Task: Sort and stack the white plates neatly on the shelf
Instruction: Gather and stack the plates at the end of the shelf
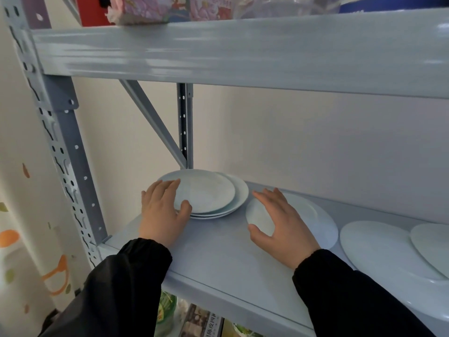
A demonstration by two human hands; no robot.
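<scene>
A small stack of white plates (209, 193) sits at the back left of the grey shelf (218, 259). My left hand (162, 210) grips the stack's left rim, fingers over the top plate and thumb at its front edge. To the right, a small white plate (260, 215) lies on a larger white plate (320, 220). My right hand (281, 224) lies over the small plate, thumb at its near rim. Further right lies a large white plate (379, 249) with another plate (432, 246) overlapping it at the frame edge.
The shelf above (243, 57) hangs low over the plates and carries a patterned box (150, 8) and a clear container (286, 6). A grey upright (65, 152) and a diagonal brace (155, 125) stand at the left. Packaged goods (194, 319) sit on the level below.
</scene>
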